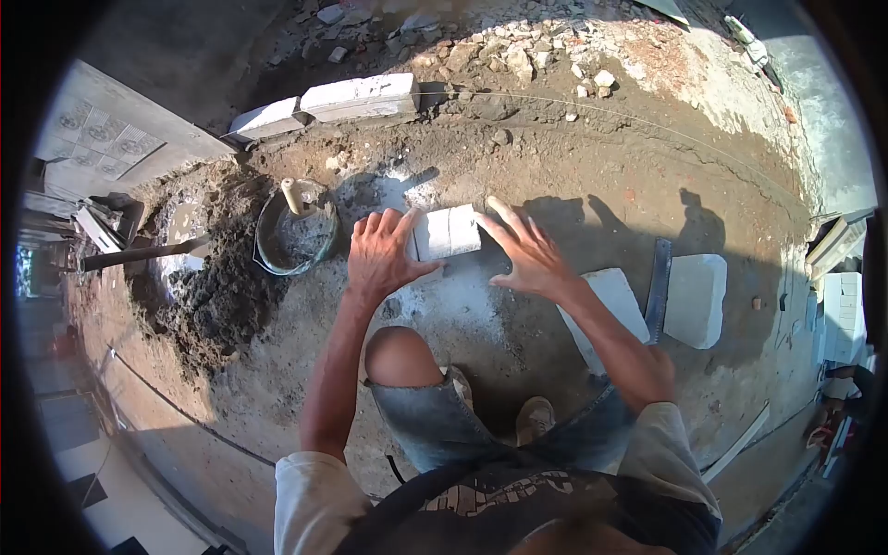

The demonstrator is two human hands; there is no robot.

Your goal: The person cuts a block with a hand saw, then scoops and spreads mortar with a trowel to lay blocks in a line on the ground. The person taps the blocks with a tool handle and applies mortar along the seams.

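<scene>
At frame centre, the left hand (381, 253) and right hand (529, 253), fingers spread, are flanking the white block (448, 231), best pressed down evenly.

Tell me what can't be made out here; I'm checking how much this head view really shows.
- Block: its left end is under the left hand; whether the right hand touches it is unclear.
- Bucket: contents lie in shadow; only a handle shows.
- Tool in the mortar pile: its blade is buried.
- Frame edges: dark and bent by the lens.
</scene>
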